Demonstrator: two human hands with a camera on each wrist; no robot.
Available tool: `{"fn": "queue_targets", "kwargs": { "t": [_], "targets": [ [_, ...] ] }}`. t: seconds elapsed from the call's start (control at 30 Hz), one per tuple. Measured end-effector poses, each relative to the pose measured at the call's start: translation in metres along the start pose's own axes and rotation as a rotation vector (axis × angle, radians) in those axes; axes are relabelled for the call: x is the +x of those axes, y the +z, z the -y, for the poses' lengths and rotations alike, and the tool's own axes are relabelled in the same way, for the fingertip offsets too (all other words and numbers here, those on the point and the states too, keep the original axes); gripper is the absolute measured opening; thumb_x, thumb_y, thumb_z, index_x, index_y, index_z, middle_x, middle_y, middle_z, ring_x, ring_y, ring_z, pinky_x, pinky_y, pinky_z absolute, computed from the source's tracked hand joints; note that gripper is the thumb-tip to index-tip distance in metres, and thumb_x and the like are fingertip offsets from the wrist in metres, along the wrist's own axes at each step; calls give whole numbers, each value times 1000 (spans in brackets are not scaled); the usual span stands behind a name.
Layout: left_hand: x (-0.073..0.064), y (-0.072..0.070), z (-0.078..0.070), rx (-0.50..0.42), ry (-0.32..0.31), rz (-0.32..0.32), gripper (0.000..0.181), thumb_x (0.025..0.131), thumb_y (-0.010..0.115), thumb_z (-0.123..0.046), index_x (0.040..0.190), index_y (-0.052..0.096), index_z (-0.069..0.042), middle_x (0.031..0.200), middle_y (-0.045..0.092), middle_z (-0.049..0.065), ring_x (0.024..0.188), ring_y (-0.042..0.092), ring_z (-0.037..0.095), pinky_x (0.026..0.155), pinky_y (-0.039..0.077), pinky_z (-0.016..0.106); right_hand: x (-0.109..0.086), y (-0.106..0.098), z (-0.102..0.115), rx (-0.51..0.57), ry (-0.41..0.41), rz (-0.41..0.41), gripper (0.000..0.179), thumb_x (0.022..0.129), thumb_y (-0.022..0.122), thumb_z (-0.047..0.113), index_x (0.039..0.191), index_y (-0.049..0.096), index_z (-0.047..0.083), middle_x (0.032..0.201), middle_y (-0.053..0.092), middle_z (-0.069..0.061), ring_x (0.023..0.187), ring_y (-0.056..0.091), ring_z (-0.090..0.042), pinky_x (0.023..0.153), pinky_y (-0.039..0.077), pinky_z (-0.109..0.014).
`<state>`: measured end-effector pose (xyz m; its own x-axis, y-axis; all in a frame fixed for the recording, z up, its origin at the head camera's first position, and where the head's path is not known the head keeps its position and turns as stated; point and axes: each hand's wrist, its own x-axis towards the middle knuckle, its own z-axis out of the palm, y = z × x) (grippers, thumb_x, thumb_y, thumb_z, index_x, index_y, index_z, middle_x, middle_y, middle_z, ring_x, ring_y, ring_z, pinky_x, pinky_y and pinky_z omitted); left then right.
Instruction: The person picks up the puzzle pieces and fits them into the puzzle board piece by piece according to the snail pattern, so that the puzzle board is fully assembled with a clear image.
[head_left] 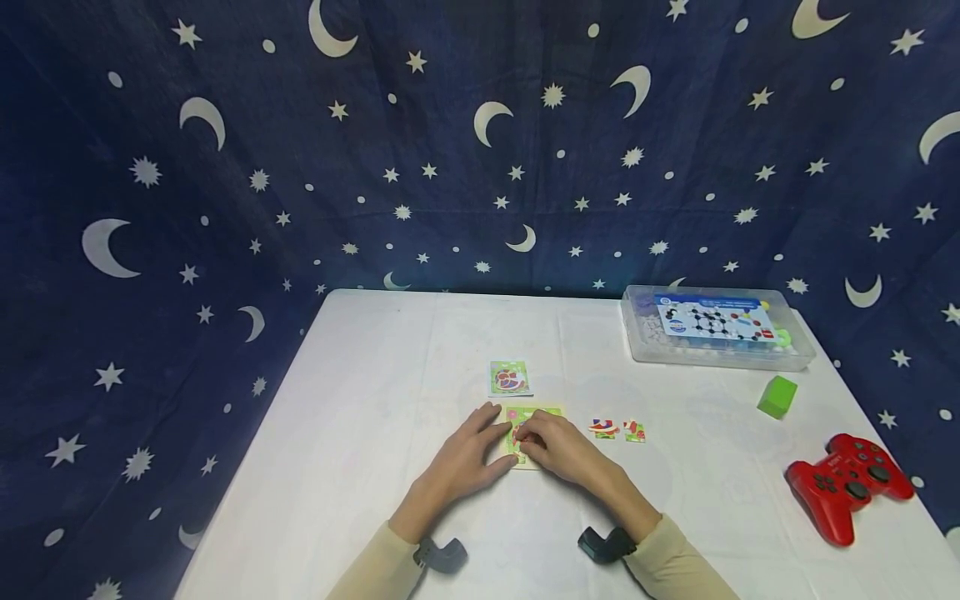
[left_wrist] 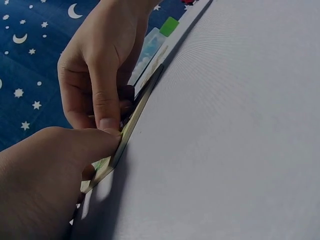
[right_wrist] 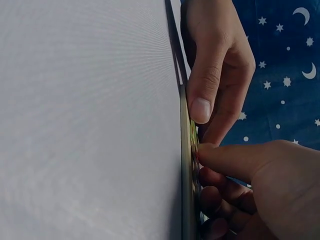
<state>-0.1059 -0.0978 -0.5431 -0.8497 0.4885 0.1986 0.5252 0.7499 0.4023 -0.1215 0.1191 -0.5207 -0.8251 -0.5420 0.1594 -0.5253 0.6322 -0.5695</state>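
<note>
A small square puzzle board (head_left: 553,410) with a green picture lies on the white table, partly hidden by both hands. My left hand (head_left: 467,454) rests at its left side, fingers extended and thumb near the front left corner. Over the board's middle, my right hand (head_left: 558,446) has its fingers curled and its fingertips together, pinching a puzzle piece (right_wrist: 197,154) that is mostly hidden; a bit of red shows by the thumb. Two loose puzzle pieces, one red, white and purple (head_left: 602,428) and one red and green (head_left: 634,431), lie right of the board.
Behind the board lies a small picture card (head_left: 510,379). A clear plastic case (head_left: 712,354) stands at the back right, with a green block (head_left: 777,397) in front of it. Nearer the right edge sits a red game controller (head_left: 849,485). A dark star-patterned cloth hangs behind the table.
</note>
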Motion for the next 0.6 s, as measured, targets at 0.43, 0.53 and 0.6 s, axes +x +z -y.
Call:
{"fn": "queue_targets", "kwargs": {
  "t": [0.43,0.53,0.6],
  "targets": [
    [1,1,0,9,26,-32,51,94,65,-47,133,65,-13,151,50,11,147,41,28,123,35,40,0,0,-1,-6,-4,-30,7,89,73,11,96,73,12,86,63,9,76,53,1,68,50,-20],
    [1,1,0,16,34,-42,51,94,65,-47,132,65,-13,150,51,11,146,42,29,122,36,40,0,-4,-1,-5,8,-44,8,88,75,14,96,73,13,85,62,10,76,54,1,68,50,-20],
    [1,2,0,23,36,-47,51,94,65,-47,132,65,-13,150,51,11,146,43,29,122,37,40,0,-7,-1,-6,21,-51,10,87,77,16,97,74,14,85,61,9,75,53,0,67,49,-19]
  ]
}}
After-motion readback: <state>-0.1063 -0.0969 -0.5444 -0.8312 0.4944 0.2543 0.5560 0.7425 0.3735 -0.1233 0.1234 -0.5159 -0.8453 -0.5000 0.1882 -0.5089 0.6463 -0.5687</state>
